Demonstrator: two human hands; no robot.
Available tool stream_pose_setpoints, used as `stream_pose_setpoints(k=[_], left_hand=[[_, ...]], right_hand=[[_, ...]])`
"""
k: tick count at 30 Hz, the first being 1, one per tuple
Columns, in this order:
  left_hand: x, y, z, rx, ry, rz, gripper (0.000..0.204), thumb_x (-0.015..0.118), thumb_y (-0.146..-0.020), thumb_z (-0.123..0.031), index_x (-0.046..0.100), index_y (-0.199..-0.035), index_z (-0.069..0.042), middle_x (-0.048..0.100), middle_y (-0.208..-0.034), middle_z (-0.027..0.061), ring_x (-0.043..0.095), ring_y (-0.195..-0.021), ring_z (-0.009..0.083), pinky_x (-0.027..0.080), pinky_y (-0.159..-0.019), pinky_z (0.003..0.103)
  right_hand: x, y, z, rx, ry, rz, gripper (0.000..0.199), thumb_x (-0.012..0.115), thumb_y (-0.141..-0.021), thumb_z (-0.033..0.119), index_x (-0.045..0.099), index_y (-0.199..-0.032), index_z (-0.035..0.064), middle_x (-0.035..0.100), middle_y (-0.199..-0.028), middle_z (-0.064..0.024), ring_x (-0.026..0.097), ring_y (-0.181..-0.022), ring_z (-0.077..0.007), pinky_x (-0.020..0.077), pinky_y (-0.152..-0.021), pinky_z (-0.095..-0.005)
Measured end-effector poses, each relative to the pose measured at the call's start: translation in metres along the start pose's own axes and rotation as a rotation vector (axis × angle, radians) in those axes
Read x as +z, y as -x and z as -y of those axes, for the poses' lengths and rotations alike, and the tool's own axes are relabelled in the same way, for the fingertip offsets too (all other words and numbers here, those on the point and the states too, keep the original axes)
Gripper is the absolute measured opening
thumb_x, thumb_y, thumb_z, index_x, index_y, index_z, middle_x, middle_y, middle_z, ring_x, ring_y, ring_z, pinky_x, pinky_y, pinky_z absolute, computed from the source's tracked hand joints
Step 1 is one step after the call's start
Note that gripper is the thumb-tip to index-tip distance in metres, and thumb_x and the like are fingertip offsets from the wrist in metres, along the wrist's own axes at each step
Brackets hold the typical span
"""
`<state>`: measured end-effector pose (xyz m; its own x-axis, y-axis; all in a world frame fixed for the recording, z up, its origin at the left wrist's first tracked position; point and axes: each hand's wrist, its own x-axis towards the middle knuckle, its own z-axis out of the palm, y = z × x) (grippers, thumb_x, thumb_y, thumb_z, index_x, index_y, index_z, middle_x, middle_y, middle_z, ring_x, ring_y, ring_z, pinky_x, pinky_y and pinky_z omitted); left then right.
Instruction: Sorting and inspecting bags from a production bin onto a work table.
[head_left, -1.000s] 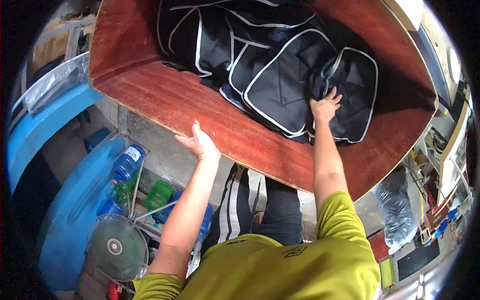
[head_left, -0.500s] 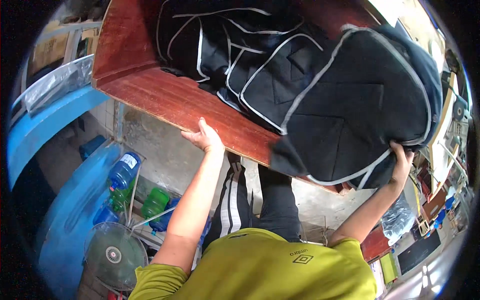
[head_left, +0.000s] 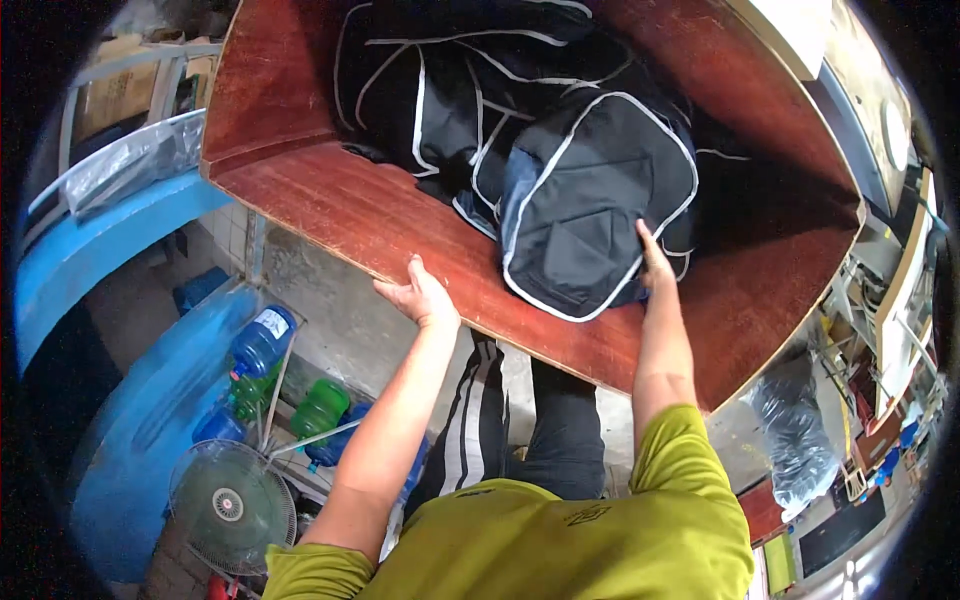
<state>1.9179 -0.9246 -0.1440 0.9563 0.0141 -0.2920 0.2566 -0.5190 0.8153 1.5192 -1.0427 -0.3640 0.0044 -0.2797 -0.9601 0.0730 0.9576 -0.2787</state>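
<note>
A black cloth piece with white edging [head_left: 590, 210], like a sewn bag panel, lies inside a reddish-brown wooden box [head_left: 300, 195]. My right hand [head_left: 655, 265] is closed on its right edge, with the thumb on top and the other fingers mostly hidden behind the cloth. My left hand [head_left: 420, 295] grips the box's front edge, left of the cloth. Behind the held piece, a heap of more black pieces with white edging [head_left: 450, 110] fills the back and left of the box.
Below left stand a grey fan [head_left: 230, 505], blue water jugs [head_left: 262, 335] and a green jug [head_left: 320, 405]. A curved blue surface [head_left: 150, 420] runs along the left. Clear plastic wrapping [head_left: 795, 440] hangs at the right beside cluttered shelving.
My right hand has moved left and inward with the black cloth piece, which hung over the box's right front and now lies inside. My left hand stays on the edge.
</note>
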Motion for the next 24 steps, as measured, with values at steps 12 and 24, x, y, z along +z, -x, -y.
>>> stream_pose_setpoints(k=[12, 24], left_hand=[[-0.016, -0.007, -0.011, -0.047, -0.041, -0.055, 0.082, 0.065, -0.087, -0.017, 0.022, -0.153, 0.007, 0.043, -0.149, 0.0280, 0.051, -0.129, 0.0356, 0.042, -0.111, 0.044], [-0.010, -0.019, 0.023, -0.234, 0.627, 0.305, 0.068, 0.047, -0.102, -0.046, 0.032, -0.154, -0.005, 0.041, -0.155, 0.0150, 0.049, -0.134, 0.0326, 0.044, -0.112, 0.047]], right_hand=[[0.203, 0.158, 0.025, -0.188, -0.190, 0.109, 0.056, 0.088, -0.070, 0.034, 0.072, -0.101, -0.0094, 0.073, -0.097, -0.0149, 0.069, -0.085, -0.0244, 0.0559, -0.081, -0.0371], [0.256, 0.318, 0.157, -0.838, 0.143, 0.437, 0.049, 0.093, -0.067, 0.014, 0.072, -0.109, -0.0009, 0.075, -0.103, -0.0090, 0.069, -0.092, -0.0162, 0.0563, -0.087, -0.0335]])
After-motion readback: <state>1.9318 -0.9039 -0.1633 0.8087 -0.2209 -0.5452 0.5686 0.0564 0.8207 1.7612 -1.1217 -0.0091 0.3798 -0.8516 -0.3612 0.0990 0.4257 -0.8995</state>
